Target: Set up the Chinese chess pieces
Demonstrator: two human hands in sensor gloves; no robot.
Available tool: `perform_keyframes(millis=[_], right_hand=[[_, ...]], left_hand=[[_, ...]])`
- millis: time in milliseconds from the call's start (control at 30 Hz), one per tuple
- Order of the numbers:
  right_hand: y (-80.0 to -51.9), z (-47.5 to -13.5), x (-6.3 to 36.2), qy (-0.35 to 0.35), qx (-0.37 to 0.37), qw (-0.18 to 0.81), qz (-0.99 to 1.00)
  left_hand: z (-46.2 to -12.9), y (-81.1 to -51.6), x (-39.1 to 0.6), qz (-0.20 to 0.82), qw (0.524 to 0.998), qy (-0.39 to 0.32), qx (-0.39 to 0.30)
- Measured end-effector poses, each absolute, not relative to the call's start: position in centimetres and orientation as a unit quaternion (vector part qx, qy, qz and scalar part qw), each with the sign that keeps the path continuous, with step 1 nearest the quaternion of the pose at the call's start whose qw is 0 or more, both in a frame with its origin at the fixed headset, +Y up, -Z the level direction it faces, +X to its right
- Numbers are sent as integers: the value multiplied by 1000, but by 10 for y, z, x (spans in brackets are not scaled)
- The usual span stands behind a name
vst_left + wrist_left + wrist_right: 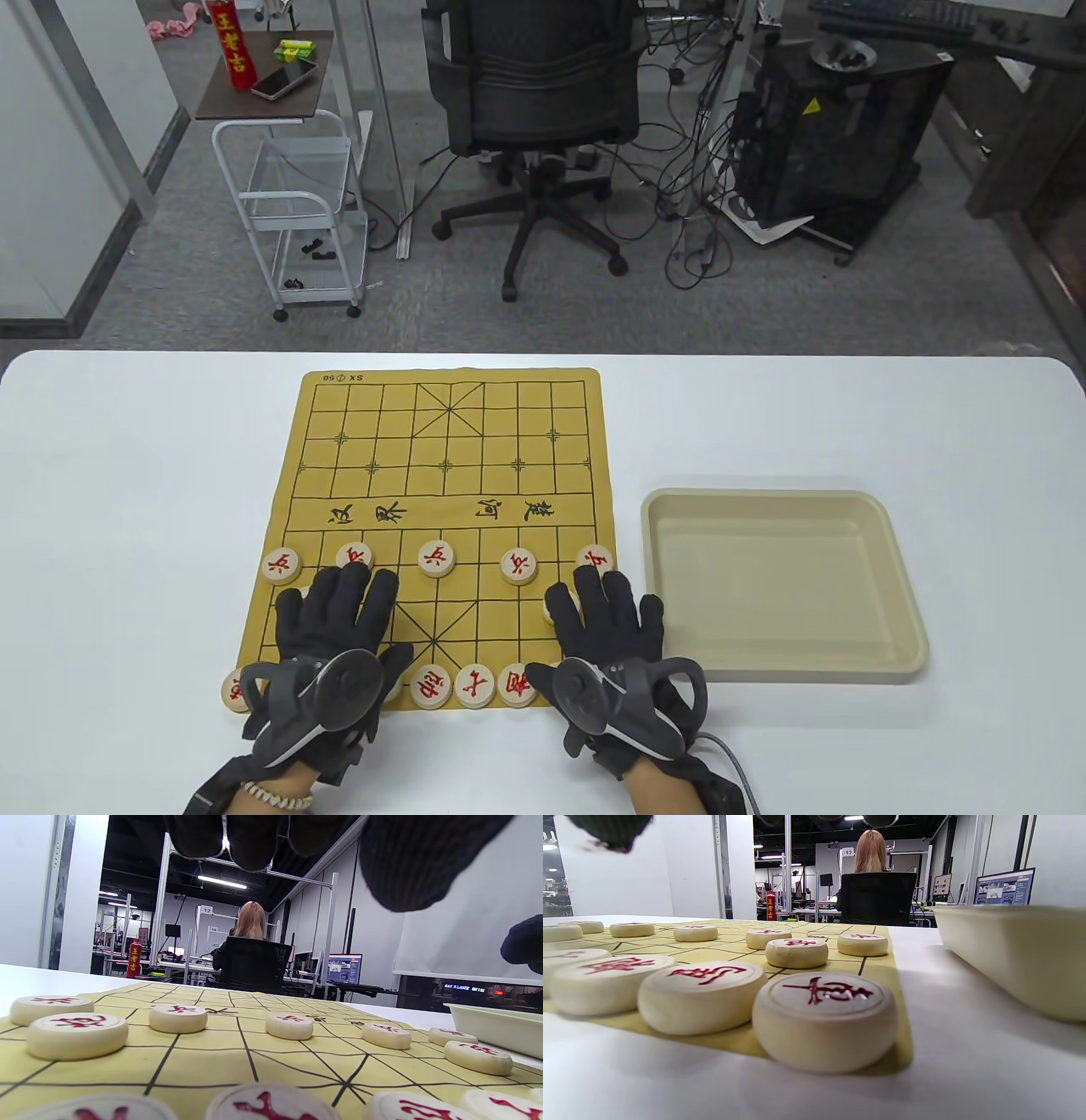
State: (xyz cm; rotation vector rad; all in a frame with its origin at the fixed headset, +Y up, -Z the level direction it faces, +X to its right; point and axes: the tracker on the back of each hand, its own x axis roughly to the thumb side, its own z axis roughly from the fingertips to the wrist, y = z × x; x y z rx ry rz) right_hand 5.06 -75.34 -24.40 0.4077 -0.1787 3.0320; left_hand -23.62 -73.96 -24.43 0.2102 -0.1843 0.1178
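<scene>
Round cream wooden chess pieces with red characters (pixel 436 558) sit on the near half of the yellow cloth board (pixel 441 475). My left hand (pixel 335 632) and right hand (pixel 607 632) hover spread, grips empty. Risk: fingers brushing cannons off their points.

Pieces (pixel 824 1017): pale wood look, smooth, matt, rims rounded, red characters sunk into the tops. Board (pixel 441 475): soft tan mat, cloth or suede-like, dull, black printed lines. Table (pixel 136 509): white, smooth, faint sheen. Tray (pixel 904 594): beige plastic, matt. Gloves on the left hand (pixel 335 628) and right hand (pixel 607 628): black knit cloth, coarse weave. Trackers (pixel 339 679): grey hard plastic, slight gloss.
</scene>
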Motion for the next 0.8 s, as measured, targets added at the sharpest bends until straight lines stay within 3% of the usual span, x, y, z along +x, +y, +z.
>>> perform_keyframes(millis=[800], right_hand=[[-754,-240,48,-64,135,27,988]], left_hand=[[-241,-738,-236,60,987,-97,113]])
